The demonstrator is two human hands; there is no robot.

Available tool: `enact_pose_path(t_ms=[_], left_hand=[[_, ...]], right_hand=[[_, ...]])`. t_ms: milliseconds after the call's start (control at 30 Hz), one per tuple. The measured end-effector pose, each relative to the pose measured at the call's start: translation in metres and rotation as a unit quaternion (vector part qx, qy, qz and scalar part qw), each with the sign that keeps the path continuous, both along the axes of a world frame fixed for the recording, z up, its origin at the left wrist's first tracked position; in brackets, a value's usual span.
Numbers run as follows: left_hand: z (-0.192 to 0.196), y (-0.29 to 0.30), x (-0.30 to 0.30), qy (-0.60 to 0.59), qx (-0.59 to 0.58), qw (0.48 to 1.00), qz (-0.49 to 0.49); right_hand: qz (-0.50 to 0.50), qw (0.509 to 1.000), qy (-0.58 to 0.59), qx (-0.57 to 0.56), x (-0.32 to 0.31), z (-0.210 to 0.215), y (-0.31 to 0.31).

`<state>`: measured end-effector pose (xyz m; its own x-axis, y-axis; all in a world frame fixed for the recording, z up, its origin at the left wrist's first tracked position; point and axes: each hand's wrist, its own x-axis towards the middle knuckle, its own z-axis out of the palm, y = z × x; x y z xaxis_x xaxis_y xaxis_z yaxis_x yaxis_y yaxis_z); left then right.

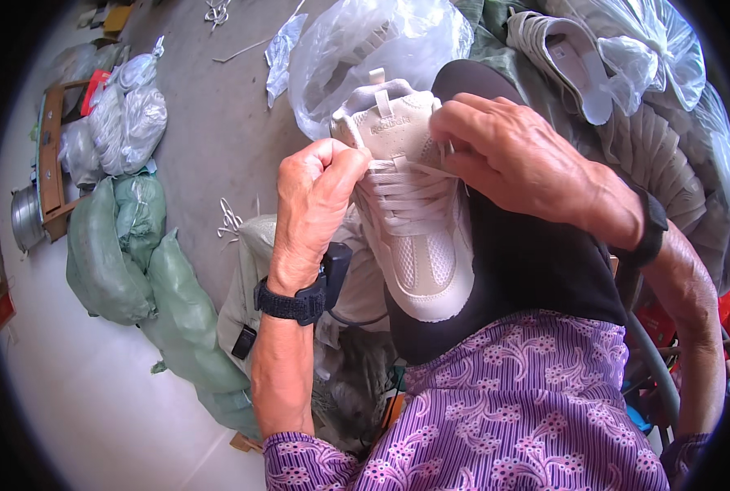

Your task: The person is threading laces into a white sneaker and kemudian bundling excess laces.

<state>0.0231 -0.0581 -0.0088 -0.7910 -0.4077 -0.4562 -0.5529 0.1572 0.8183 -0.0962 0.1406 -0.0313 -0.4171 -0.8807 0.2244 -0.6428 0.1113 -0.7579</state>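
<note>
A white sneaker (424, 274) rests toe toward me on my black-covered lap (529, 270). Its flat white shoelace (402, 200) crosses the front in several rows, below the upright tongue. At the left side of the top rows, my left hand (316, 192) is closed in a pinch on the lace. My right hand (516, 159) is at the shoe's right edge with fingers curled in, gripping the lace by the upper eyelets; its fingertips are partly hidden. Dark straps circle both wrists.
Clear plastic bags (365, 49) lie beyond the shoe. Another pale shoe (570, 61) sits among stacked shoes and bags at the upper right. Green sacks (177, 303) line the left wall, near a wooden bench (51, 151) with wrapped bundles. Loose white laces (230, 219) lie on the floor.
</note>
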Motion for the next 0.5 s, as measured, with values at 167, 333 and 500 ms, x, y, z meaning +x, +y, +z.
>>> enact_pose_path(t_ms=[167,333,500], left_hand=[[0.002,0.0,0.008,0.008,0.006,1.0,-0.026],[0.004,-0.011,0.026,0.013,0.027,0.999,-0.031],[0.015,-0.022,0.043,0.054,0.21,0.976,0.025]], right_hand=[[0.065,0.995,-0.011,0.071,-0.01,0.013,0.027],[-0.058,0.987,-0.048,0.145,-0.028,0.012,0.062],[-0.152,0.939,-0.179,0.253,-0.04,0.017,0.121]])
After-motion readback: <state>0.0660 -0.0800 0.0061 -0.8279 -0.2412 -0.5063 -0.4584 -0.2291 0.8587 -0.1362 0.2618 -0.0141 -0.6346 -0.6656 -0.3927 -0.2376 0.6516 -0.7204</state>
